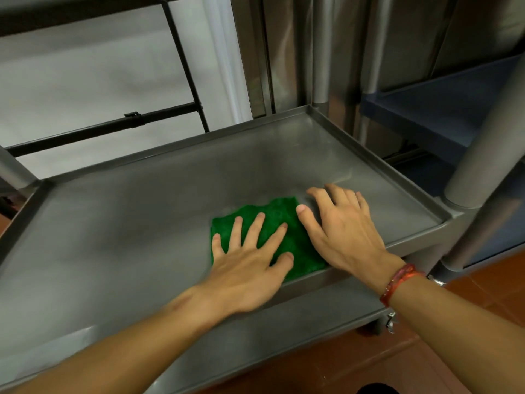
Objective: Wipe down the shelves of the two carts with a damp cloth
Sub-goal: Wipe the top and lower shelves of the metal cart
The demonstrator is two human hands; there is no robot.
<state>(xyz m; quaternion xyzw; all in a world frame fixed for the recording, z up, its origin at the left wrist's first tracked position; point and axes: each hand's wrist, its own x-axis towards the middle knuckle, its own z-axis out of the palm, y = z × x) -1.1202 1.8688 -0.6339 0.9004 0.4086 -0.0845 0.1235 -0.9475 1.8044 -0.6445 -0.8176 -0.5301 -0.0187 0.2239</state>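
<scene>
Legend: no text, label, brand, number or sign can be read in this view. The steel shelf (127, 223), the green cloth (277, 209) and the red wristband (397, 280) bear no legible marking.

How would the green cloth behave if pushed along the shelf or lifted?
Probably floppy: the green cloth lies flat and rumpled under the left hand, so it would likely drape when lifted. Its thin, fuzzy look suggests it is light. On the smooth metal shelf it should slide readily, perhaps bunching.
</scene>
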